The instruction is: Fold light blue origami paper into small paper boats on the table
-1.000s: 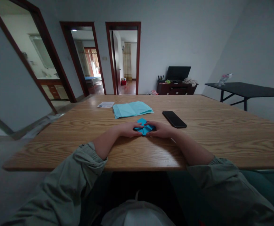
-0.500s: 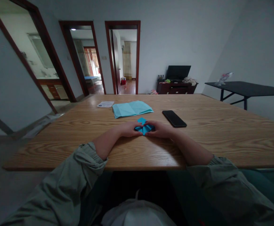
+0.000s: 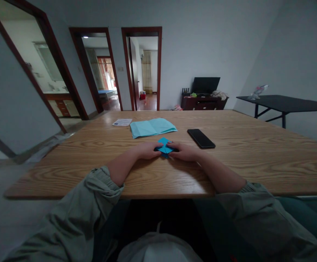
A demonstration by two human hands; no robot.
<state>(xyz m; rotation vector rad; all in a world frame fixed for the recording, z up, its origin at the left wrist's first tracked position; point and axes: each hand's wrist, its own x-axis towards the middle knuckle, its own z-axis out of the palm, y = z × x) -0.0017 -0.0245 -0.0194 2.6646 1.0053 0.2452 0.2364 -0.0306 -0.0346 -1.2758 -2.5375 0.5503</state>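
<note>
Over the table [image 3: 164,178], left hand [image 3: 149,150] and right hand [image 3: 186,151] curl, fingers [image 3: 171,145] grasping blue paper [image 3: 164,141].

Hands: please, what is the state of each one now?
Left hand: holding the folded blue paper at its left side.
Right hand: holding the same paper at its right side.

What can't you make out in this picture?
Head view: side edges of the blue folded paper, covered by the left hand and right hand.
Head view: wording on the printed card, too small to read.
Head view: right end of the black table, cut off by the right edge.
</note>
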